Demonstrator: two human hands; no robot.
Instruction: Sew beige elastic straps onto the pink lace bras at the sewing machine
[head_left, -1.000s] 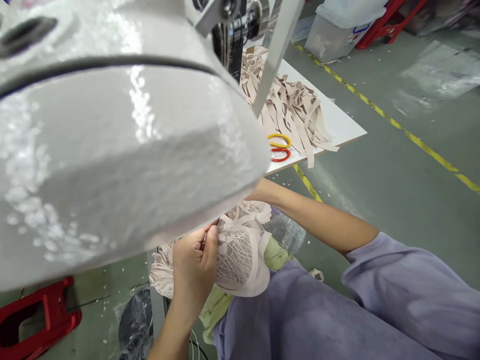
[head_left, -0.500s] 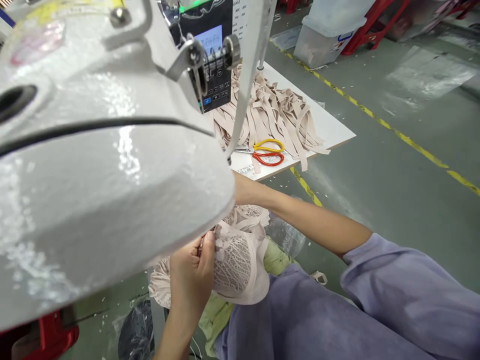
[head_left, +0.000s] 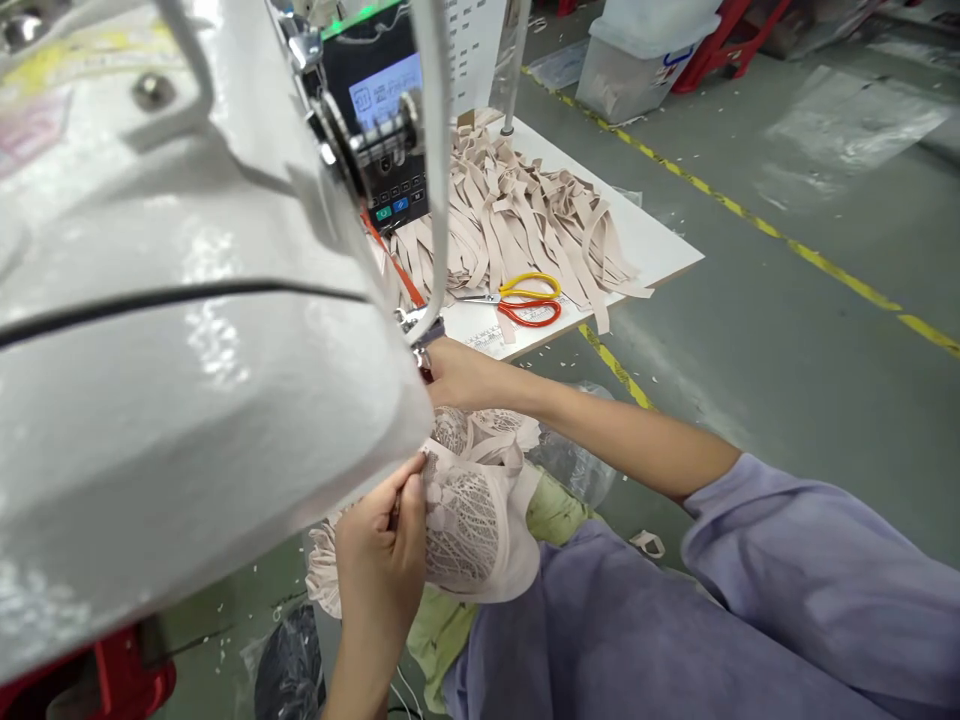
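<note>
A beige lace bra hangs over the near edge beside the sewing machine. My left hand pinches its lace edge between thumb and fingers, just below the machine head. Behind the machine's front end reaches my right hand; its fingertips are hidden there, near the needle area. More beige lace pieces lie between my two arms. Scissors with one yellow and one red handle rest on the white table beyond my right hand.
Many beige straps are heaped on the white table. A control panel stands behind the machine. Green cloth lies by my lap. Farther off are a plastic bin and a red stool.
The view has shifted, so the machine head sits farther left and more of my right hand shows. An orange-red strip by the panel has come into view. My left hand still pinches the bra.
</note>
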